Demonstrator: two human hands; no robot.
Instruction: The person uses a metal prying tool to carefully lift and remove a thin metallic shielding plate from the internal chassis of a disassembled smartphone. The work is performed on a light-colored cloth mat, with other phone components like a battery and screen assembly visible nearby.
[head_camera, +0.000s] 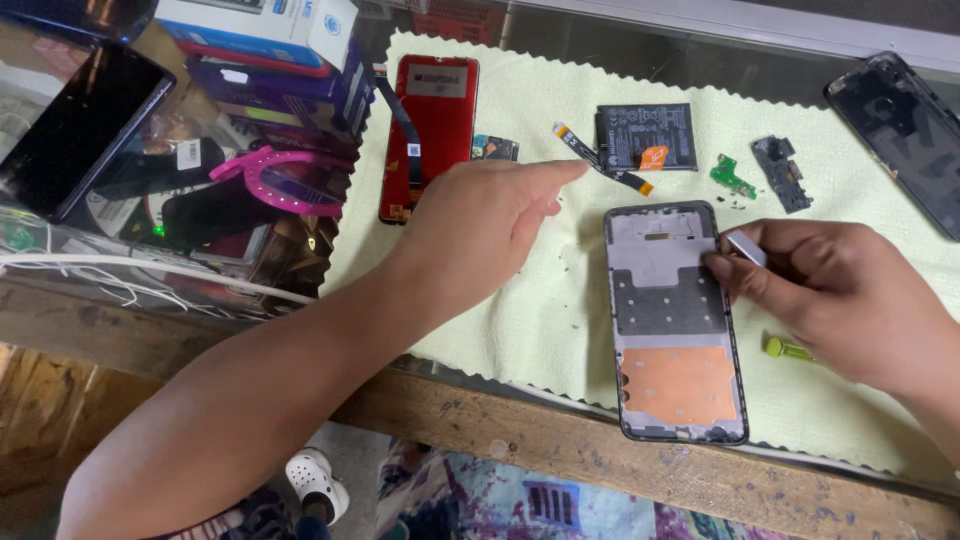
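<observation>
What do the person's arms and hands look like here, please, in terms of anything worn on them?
Both arms are bare, with no sleeves in view. The left hand and the right hand wear no gloves, and no rings, watch or bracelet can be seen.

Left hand (490, 215) stretched out over the pale yellow cloth (520, 300), index finger pointing toward the flex cable (600, 160) lying by the black battery (646, 136). Right hand (840, 290) pinching a small white piece (746, 247) at the upper right edge of the opened phone frame (675, 320), copper patch showing low on it. Red phone back (430, 125) sits behind the left hand. Green circuit board (733, 176) and a dark cover piece (782, 172) further right, yellow-green tool (785, 348) under the right wrist.
</observation>
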